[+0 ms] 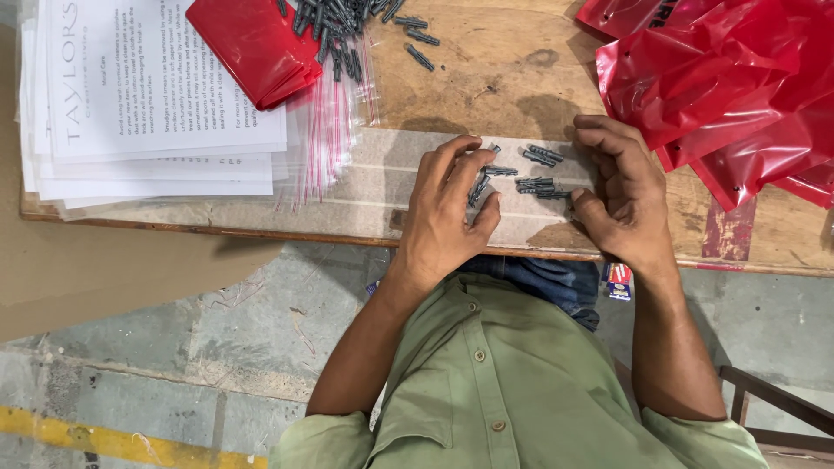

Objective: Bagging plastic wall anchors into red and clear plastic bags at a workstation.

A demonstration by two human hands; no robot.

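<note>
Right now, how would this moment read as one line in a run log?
left hand: on grey plugs | right hand: curled beside plugs | wooden table | red bags right | paper stack left

bare counter [512, 65] shows open between the two piles up top, a clear lane running down toward the small grey plugs [534, 174]. on one side the stack of papers [156, 104] and the clear bags [330, 130] block the way, with a folded red bag [252, 43] and a heap of plugs [339, 22] just behind. on the other side crumpled red bags [738, 95] crowd the edge. left hand [447, 217] and right hand [625, 200] hem in the plugs, with only a narrow gap between them.
</note>
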